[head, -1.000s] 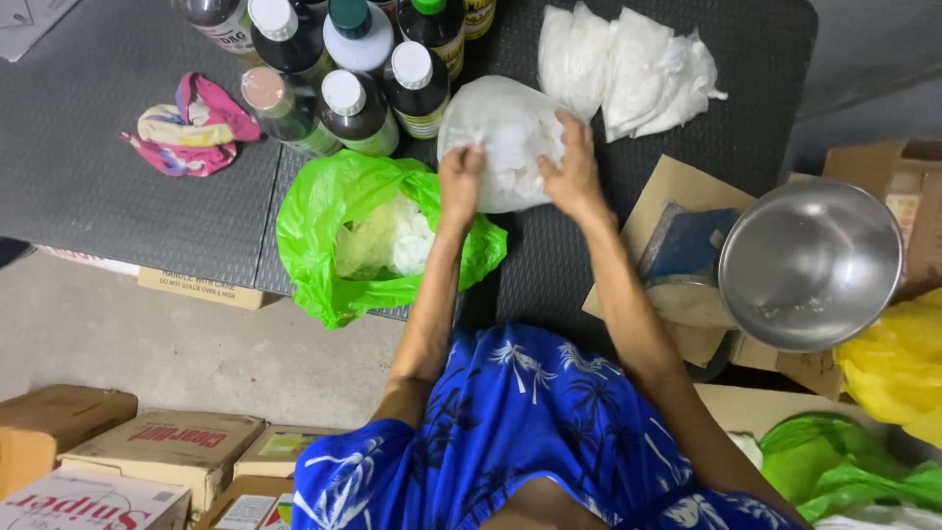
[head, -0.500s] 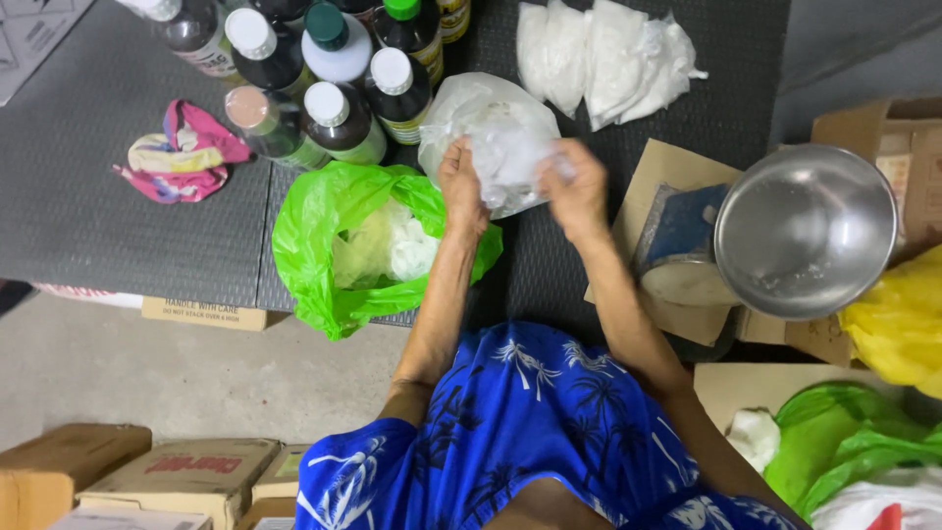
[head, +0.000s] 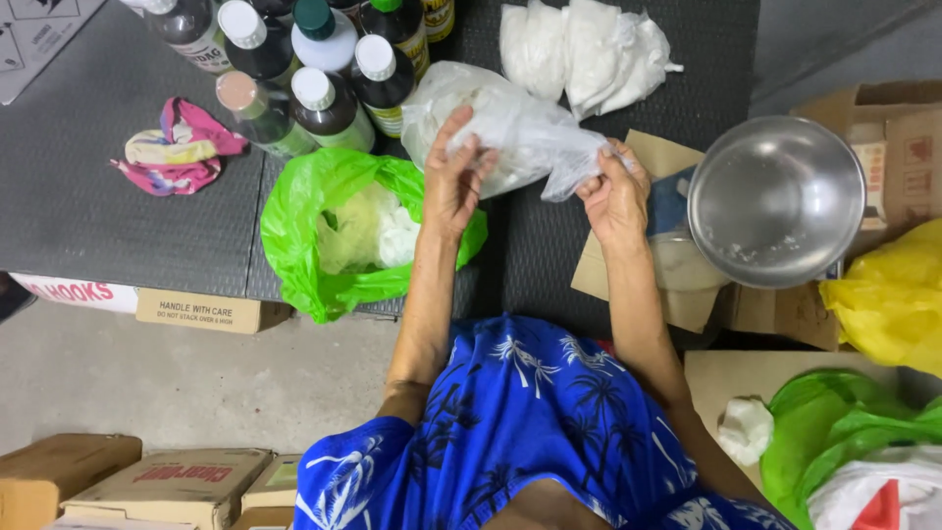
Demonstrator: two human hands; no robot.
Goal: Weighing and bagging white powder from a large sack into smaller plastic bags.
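Observation:
A clear plastic bag (head: 510,132) of white stuff lies on the dark grey table (head: 88,226) in front of me. My left hand (head: 453,182) grips its near left side, fingers pinching the film. My right hand (head: 613,196) pinches the bag's right end and pulls the plastic taut. Just left of my left hand an open green plastic bag (head: 334,231) holds more white material.
Several dark capped bottles (head: 314,59) stand at the back. Two tied white bags (head: 584,49) lie behind the clear one. A steel bowl (head: 775,201) sits on cardboard at right, beside a yellow bag (head: 888,299). A pink cloth (head: 177,157) lies at left. Cardboard boxes (head: 167,486) cover the floor.
Both hands have shifted from resting on top of the clear bag to gripping its near edge. The right hand has drawn the bag's end out to the right.

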